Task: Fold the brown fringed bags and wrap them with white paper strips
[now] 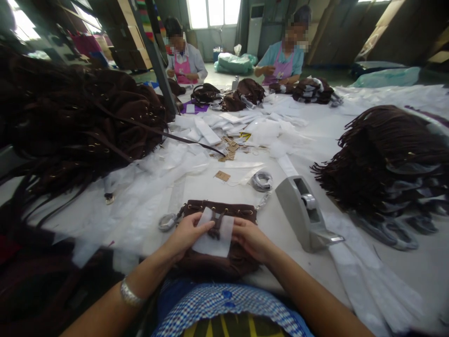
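A small brown drawstring bag (217, 262) lies at the table's near edge in front of me. A white sheet of paper (214, 234) lies across its front, under the brown tassel ties (215, 227). My left hand (185, 234) pinches the sheet's left edge with thumb and fingers. My right hand (250, 238) holds the sheet's right edge, fingers curled against the bag.
A grey tape dispenser (303, 210) stands just right of the bag. Heaps of brown fringed bags lie at left (80, 121) and right (386, 159). White wrapping strips (210, 131) and card tags (222, 176) litter the middle. Two people (182, 58) (284, 58) work at the far side.
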